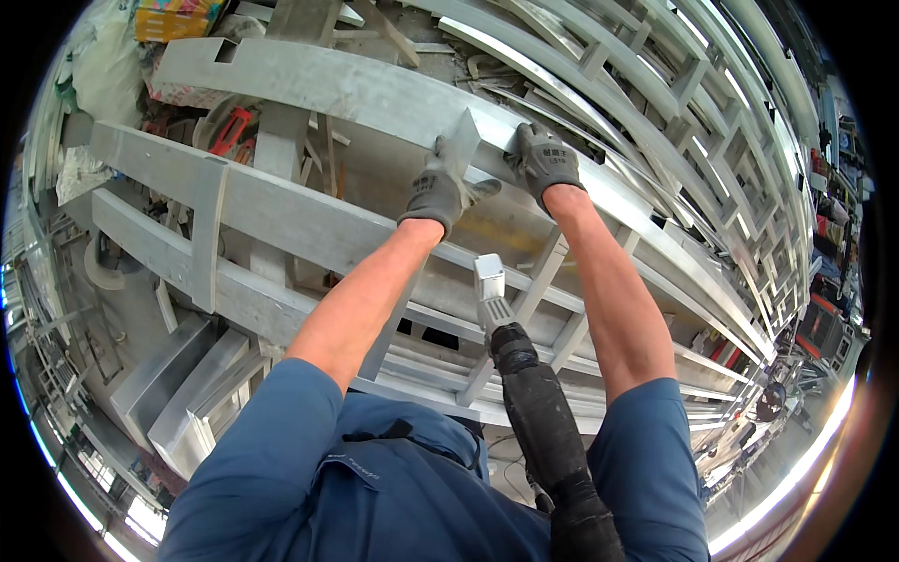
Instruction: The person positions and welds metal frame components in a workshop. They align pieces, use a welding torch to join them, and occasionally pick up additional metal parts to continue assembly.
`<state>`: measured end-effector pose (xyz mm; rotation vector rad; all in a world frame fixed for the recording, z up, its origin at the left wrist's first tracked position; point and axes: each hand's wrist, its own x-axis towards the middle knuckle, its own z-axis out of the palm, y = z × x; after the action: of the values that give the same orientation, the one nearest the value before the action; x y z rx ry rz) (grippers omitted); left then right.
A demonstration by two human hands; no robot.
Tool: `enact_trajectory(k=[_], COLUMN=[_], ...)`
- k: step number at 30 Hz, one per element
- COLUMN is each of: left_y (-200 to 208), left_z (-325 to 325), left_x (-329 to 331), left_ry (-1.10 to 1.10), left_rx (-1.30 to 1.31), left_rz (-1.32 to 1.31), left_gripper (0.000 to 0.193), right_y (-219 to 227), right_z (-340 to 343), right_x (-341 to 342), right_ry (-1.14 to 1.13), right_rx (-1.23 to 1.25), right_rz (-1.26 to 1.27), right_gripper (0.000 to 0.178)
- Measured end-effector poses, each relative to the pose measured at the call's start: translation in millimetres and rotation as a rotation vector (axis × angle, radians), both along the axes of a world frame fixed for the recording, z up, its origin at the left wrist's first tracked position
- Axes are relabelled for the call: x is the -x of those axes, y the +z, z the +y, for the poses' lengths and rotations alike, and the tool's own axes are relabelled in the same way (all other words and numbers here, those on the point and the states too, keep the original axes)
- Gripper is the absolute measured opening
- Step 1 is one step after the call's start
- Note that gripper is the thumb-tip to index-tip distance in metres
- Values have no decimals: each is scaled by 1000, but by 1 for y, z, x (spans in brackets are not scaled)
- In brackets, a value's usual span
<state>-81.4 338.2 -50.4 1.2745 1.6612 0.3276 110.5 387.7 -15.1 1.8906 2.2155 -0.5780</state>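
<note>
My left hand (442, 185), in a dark grey glove, closes around a short metal crosspiece (465, 138) that butts against a long silver beam (351, 89). Its thumb points off to the right. On the same beam, just to the right, my gloved right hand (545, 164) has its fingers curled over the edge; their tips are partly hidden. Below both hands lies a second long beam (300, 206), joined by a flat upright piece (209, 225) at the left. Between my forearms, a black wrapped arm (543, 412) rises, ending in a silver block (489, 276).
Stacked metal ladder-like frames (693, 122) fill the right side. Red-handled tools (231, 131) and a patterned yellow box (178, 19) lie at the far left, beside clear plastic sheeting (108, 70). Rectangular metal tubes (169, 375) stand at the near left.
</note>
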Motion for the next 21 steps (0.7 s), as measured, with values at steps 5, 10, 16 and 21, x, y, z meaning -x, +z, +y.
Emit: enact_trajectory(k=[5, 10, 16, 21], left_y=[15, 10, 22, -5], left_z=[-1, 0, 1, -4], left_x=[-3, 2, 2, -4], left_ry=[-73, -78, -72, -76], left_rx=[-9, 29, 82, -79], left_rz=[138, 61, 102, 123], left_gripper=[134, 133, 133, 132], right_y=[0, 5, 7, -33], right_z=[20, 32, 41, 42], right_x=[-3, 41, 50, 14], right_ry=[-112, -354, -522, -427], right_rx=[115, 157, 191, 184], right_rz=[64, 238, 269, 425], right_gripper=[51, 83, 68, 53])
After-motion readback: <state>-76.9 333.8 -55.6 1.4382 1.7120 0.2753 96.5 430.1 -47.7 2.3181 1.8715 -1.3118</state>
